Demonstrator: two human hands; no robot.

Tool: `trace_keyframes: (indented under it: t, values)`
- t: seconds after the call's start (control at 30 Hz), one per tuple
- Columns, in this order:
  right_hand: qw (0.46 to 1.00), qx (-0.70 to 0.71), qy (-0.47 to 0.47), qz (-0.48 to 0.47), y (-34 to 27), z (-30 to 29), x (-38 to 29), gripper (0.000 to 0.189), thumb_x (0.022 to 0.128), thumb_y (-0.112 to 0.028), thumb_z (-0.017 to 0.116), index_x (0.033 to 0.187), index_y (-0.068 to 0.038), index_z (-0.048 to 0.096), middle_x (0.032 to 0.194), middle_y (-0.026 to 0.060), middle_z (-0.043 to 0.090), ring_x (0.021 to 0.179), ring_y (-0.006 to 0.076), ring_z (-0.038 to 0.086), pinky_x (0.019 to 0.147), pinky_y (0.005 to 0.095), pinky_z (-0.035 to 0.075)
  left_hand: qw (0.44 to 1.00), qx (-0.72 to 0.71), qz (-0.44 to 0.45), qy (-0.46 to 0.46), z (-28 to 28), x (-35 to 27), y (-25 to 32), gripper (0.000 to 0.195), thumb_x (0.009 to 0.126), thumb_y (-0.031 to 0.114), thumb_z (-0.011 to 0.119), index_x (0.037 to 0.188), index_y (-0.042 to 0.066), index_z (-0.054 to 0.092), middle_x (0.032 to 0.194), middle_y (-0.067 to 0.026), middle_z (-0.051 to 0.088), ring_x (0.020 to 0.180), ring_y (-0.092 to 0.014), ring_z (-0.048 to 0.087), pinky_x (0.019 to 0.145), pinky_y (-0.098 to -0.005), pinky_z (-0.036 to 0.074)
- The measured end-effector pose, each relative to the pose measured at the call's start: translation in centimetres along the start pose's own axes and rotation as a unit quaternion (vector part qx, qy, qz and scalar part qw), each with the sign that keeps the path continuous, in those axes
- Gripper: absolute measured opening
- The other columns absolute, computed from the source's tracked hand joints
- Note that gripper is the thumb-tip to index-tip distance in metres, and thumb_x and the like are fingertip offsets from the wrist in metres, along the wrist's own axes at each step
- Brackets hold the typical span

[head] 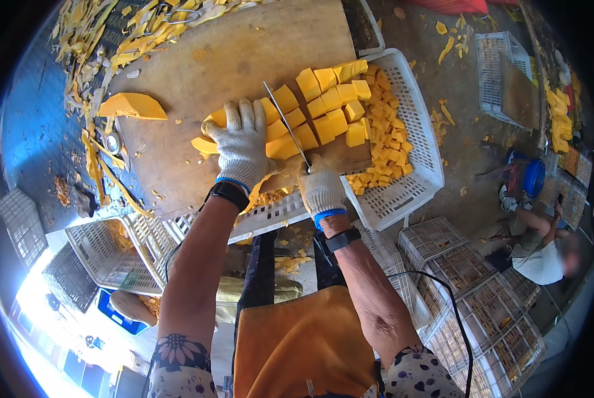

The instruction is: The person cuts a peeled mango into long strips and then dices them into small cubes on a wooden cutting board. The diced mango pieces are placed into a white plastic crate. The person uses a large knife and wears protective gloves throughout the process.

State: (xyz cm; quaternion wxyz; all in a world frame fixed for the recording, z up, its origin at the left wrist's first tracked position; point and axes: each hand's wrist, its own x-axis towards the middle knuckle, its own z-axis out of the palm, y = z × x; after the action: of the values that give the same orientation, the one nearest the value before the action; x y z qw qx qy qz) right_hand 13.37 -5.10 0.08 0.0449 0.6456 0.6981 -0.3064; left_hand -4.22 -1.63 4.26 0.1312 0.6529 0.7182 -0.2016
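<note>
My left hand [242, 144], in a white knitted glove, presses on long orange pumpkin strips [277, 130] lying side by side on a wooden board [217, 64]. In my gloved right hand [321, 185] is the handle of a knife [286, 119]; its thin blade stands across the strips, just right of my left hand. Cut pumpkin chunks [334, 102] lie to the right of the blade at the board's edge. Beyond them a white plastic crate [421, 129] holds many small pumpkin cubes [389, 144]. A larger pumpkin wedge [132, 106] rests at the board's left side.
Peel strips [142, 40] heap at the table's far left, near a metal can [113, 143]. White crates [113, 253] stand below the left edge, and stacked crates [481, 308] at the lower right. A black cable [451, 298] runs beside my right arm. Another person [541, 253] sits at the far right.
</note>
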Motion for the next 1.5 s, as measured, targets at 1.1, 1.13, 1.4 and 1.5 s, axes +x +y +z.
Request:
trace_keyframes:
  t: [1.1, 1.13, 1.4, 1.5]
  values:
    - [0.981, 0.146, 0.114, 0.052, 7.0, -7.1, -2.1, 0.024, 0.101, -0.026, 0.065, 0.100, -0.002, 0.067, 0.080, 0.0251, 0.071, 0.076, 0.0441, 0.072, 0.061, 0.0465, 0.057, 0.996, -0.078, 0.007, 0.048, -1.2, 1.7, 4.6, 0.135, 0.061, 0.063, 0.093, 0.162, 0.004, 0.027, 0.161, -0.0188, 0.039, 0.150, -0.040, 0.036, 0.120, -0.0627, 0.030]
    - [0.982, 0.142, 0.113, 0.046, 6.5, -7.5, -1.4, 0.028, 0.100, -0.029, 0.065, 0.101, -0.001, 0.068, 0.081, 0.0270, 0.071, 0.080, 0.0457, 0.071, 0.065, 0.0495, 0.059, 0.995, -0.077, 0.001, 0.065, -0.3, 0.8, 4.6, 0.133, 0.061, 0.061, 0.093, 0.162, 0.006, 0.027, 0.162, -0.0201, 0.036, 0.149, -0.042, 0.035, 0.118, -0.0652, 0.030]
    - [0.997, 0.047, 0.028, 0.056, 5.9, -9.0, 1.9, 0.033, 0.098, -0.030, 0.063, 0.104, 0.002, 0.069, 0.089, 0.0292, 0.072, 0.090, 0.0469, 0.072, 0.073, 0.0542, 0.059, 0.982, -0.081, 0.075, 0.155, 4.0, -0.4, 1.2, 0.106, 0.068, 0.026, 0.089, 0.159, 0.012, 0.036, 0.156, -0.0233, 0.042, 0.137, -0.041, 0.048, 0.114, -0.0600, 0.038]
    - [0.988, 0.130, 0.028, 0.076, 6.0, -8.9, 2.0, 0.034, 0.098, -0.030, 0.063, 0.103, 0.003, 0.068, 0.090, 0.0298, 0.072, 0.090, 0.0469, 0.071, 0.072, 0.0541, 0.058, 0.974, 0.012, 0.140, 0.179, 5.1, -0.6, -1.9, 0.106, 0.072, 0.036, 0.089, 0.161, 0.015, 0.036, 0.158, -0.0204, 0.042, 0.137, -0.037, 0.049, 0.117, -0.0603, 0.036]
